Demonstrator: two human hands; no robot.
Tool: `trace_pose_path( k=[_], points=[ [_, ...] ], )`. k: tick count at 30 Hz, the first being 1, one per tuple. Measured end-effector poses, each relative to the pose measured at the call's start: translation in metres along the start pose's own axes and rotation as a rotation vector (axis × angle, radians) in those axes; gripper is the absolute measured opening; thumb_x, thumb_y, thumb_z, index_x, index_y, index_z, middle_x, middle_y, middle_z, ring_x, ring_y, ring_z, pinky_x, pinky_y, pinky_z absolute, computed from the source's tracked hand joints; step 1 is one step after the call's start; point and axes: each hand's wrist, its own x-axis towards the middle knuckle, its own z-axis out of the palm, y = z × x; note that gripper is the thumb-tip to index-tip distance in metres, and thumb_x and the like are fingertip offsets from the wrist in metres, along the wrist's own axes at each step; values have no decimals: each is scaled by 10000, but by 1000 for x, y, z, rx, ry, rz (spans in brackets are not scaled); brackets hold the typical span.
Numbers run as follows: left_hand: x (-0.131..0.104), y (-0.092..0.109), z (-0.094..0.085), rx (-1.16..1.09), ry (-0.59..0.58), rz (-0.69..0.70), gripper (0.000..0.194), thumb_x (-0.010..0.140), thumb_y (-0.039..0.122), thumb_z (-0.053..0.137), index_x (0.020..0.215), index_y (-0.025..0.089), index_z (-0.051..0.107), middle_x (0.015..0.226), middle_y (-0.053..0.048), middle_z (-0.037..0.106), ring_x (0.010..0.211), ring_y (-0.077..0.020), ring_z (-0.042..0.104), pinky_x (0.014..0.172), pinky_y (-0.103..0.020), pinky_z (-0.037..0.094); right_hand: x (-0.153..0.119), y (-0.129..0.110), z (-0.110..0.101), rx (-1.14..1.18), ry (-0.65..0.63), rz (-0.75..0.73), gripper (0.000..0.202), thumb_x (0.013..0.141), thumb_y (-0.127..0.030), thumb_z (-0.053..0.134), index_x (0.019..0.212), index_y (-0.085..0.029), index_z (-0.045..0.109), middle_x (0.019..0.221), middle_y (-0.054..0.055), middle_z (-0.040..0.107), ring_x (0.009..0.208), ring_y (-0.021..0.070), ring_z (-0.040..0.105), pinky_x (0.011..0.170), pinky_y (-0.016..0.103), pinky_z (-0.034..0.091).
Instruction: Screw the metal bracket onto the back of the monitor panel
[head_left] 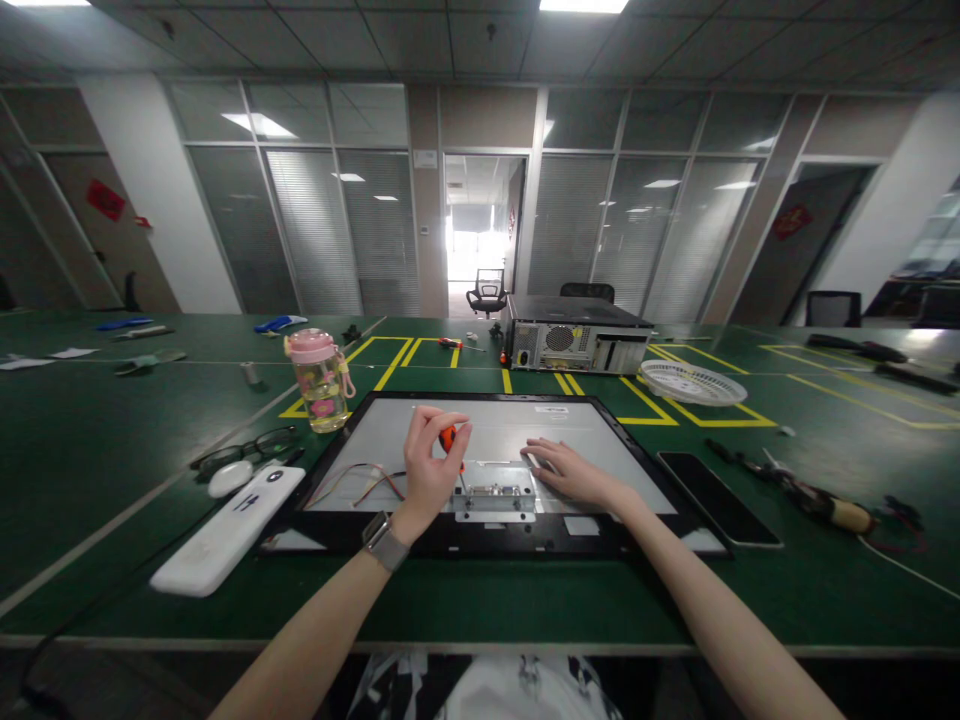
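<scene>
A flat display panel (495,420) with a black frame lies back side up on the green table. My left hand (430,465), with a watch on its wrist, grips an orange-handled screwdriver (448,438) between fingers and thumb. Its shaft points down at the left end of a metal bracket (495,490) on the panel's lower middle. My right hand (574,474) lies with fingers spread on the panel, just right of the bracket. Thin wires (375,482) run over the panel left of the bracket.
Left of the panel are a white device (229,530), glasses (244,450) and a pink-lidded bottle (319,385). A computer case (577,335) and a white basket (694,383) stand behind. To the right lie a black phone (716,498) and a cable bundle (810,497).
</scene>
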Motion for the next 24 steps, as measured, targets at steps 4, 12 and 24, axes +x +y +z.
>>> trace_pose_path(
  k=[4,12,24],
  points=[
    [-1,0,-1,-12,-16,-19,201,958,256,508,1027,237,695,858,-17,513,752,-129,523,680,-255,452,0,-2,-1,0,-8,6,458,953,-365,427,1364,-190,527,1490,167,451,1418,301,353,1153,565,211],
    [0,-1,0,6,26,1,110,900,258,617,950,217,707,790,7,491,709,-117,502,663,-248,437,0,1,1,8,3,7,454,951,-364,435,1367,-207,526,1498,150,446,1419,290,351,1160,555,205],
    [2,1,-1,40,59,-1,98,869,281,666,823,197,686,706,22,503,652,-114,487,611,-241,407,-1,0,0,10,-4,6,461,957,-381,432,1372,-203,523,1498,158,444,1424,294,342,1156,561,204]
  ],
)
